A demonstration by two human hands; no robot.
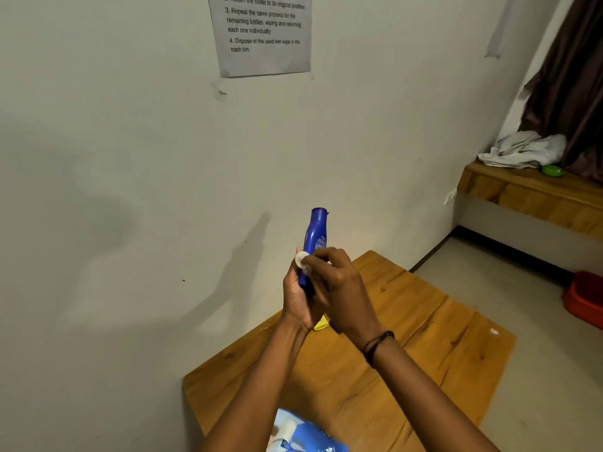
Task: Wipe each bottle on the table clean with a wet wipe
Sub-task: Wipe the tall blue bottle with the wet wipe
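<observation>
A blue bottle (315,236) is held upright above the wooden table (424,337), its cap end up. My left hand (298,298) grips its lower part from the left. My right hand (339,282) presses a small white wet wipe (301,260) against the bottle's middle. Behind my hands, a yellow object (320,324) and a bit of a dark blue thing (336,328) lie on the table, mostly hidden.
A blue and white wipes pack (303,433) lies at the table's near edge. The wall stands close on the left, with an instruction sheet (261,31) taped to it. A wooden ledge (528,194) with cloth sits at right; a red bin (584,298) is on the floor.
</observation>
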